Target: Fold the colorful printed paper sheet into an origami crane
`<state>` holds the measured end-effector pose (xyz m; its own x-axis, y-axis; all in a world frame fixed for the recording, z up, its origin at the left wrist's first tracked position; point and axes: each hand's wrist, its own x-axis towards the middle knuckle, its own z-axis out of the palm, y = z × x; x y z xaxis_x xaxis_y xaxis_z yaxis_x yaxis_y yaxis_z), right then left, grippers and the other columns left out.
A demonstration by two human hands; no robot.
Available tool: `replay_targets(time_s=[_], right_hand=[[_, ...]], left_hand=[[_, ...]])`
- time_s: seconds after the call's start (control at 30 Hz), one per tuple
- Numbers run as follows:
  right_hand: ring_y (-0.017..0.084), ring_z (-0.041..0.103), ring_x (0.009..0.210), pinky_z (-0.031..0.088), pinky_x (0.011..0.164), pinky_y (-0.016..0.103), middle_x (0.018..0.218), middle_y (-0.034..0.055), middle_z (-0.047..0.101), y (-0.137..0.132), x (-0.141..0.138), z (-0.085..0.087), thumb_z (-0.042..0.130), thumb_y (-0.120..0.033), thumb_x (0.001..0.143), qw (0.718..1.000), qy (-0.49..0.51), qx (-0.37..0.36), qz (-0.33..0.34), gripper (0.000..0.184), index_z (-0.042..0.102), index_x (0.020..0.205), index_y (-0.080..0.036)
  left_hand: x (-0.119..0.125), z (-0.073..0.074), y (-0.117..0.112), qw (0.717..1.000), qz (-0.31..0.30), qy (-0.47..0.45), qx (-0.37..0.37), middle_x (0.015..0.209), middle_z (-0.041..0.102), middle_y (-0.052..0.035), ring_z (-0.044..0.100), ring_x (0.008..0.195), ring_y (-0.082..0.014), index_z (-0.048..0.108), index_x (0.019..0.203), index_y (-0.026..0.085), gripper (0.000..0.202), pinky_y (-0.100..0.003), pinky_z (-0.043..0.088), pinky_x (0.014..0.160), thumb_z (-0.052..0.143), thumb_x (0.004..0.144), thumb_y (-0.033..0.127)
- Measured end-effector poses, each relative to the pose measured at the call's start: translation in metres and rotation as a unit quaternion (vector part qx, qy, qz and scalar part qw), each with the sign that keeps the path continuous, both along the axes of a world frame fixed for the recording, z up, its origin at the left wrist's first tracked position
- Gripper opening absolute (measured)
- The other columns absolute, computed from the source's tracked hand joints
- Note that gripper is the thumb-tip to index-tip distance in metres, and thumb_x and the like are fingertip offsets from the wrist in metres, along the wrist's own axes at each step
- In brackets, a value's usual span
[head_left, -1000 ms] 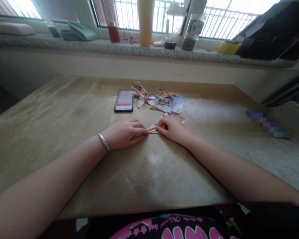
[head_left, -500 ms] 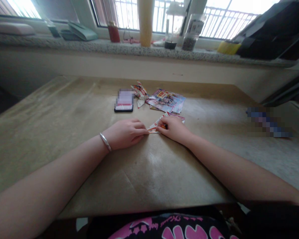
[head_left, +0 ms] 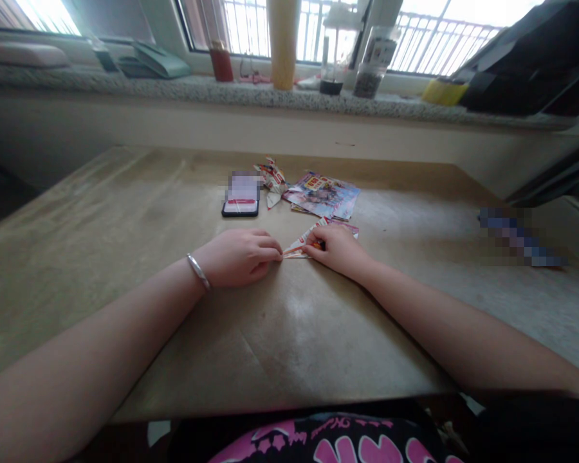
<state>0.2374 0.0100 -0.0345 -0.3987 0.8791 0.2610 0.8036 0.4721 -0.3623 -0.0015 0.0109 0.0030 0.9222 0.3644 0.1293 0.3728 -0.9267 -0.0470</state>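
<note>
My left hand (head_left: 236, 260) and right hand (head_left: 336, 251) hold a folded strip of red-and-white printed paper (head_left: 296, 251) on a tan paper-covered tabletop (head_left: 125, 238).

My forearms angle inward from either side, wrists low, with a silver bangle (head_left: 198, 272) on my left wrist. My left fingers (head_left: 265, 247) lie together, tips pressed to the strip's left end; my right fingers (head_left: 316, 239) curl down, clamped on its top. The strip lies flat, just before a glossy printed leaflet (head_left: 322, 196), with a black smartphone (head_left: 240, 209) and a folded paper figure (head_left: 271, 180) beyond.
</note>
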Motion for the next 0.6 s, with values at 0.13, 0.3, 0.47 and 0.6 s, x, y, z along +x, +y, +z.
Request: replay_targets(time_s=[0.13, 0.3, 0.47, 0.6], right_hand=[[0.017, 0.060, 0.073, 0.036, 0.065, 0.027, 0.079, 0.0038, 0.071, 0.000, 0.001, -0.002, 0.063, -0.032, 0.081, 1.000, 0.002, 0.008, 0.003, 0.014, 0.069, 0.077, -0.019], [0.017, 0.060, 0.072, 0.036, 0.065, 0.027, 0.078, 0.0037, 0.071, 0.001, 0.001, -0.003, 0.064, -0.034, 0.080, 1.000, 0.003, 0.012, -0.001, 0.015, 0.069, 0.076, -0.019], [0.017, 0.060, 0.072, 0.036, 0.065, 0.027, 0.077, 0.0036, 0.071, 0.001, 0.001, -0.004, 0.066, -0.033, 0.079, 1.000, 0.008, 0.011, 0.000, 0.014, 0.069, 0.075, -0.019], [0.017, 0.060, 0.071, 0.036, 0.064, 0.027, 0.077, 0.0037, 0.071, 0.001, 0.001, -0.005, 0.065, -0.035, 0.080, 1.000, 0.007, 0.017, 0.004, 0.016, 0.069, 0.076, -0.020]], left_hand=[[0.000, 0.002, -0.001, 1.000, 0.010, 0.003, -0.016, 0.108, 0.070, -0.0042, 0.063, 0.094, -0.0204, 0.069, 0.102, 0.018, 0.029, -0.032, 0.051, 0.082, 0.046, 0.084, 0.015], [-0.002, 0.004, -0.002, 0.999, 0.024, -0.014, -0.047, 0.110, 0.070, -0.0027, 0.063, 0.097, -0.0189, 0.069, 0.099, 0.019, 0.029, -0.030, 0.050, 0.085, 0.046, 0.083, 0.014], [-0.007, 0.003, 0.001, 0.995, 0.034, -0.025, -0.091, 0.112, 0.069, -0.0016, 0.062, 0.101, -0.0178, 0.070, 0.098, 0.021, 0.028, -0.028, 0.049, 0.089, 0.046, 0.083, 0.015], [-0.011, 0.003, 0.002, 0.992, 0.038, -0.029, -0.116, 0.113, 0.068, -0.0018, 0.061, 0.101, -0.0180, 0.070, 0.096, 0.021, 0.027, -0.029, 0.048, 0.090, 0.047, 0.083, 0.015]])
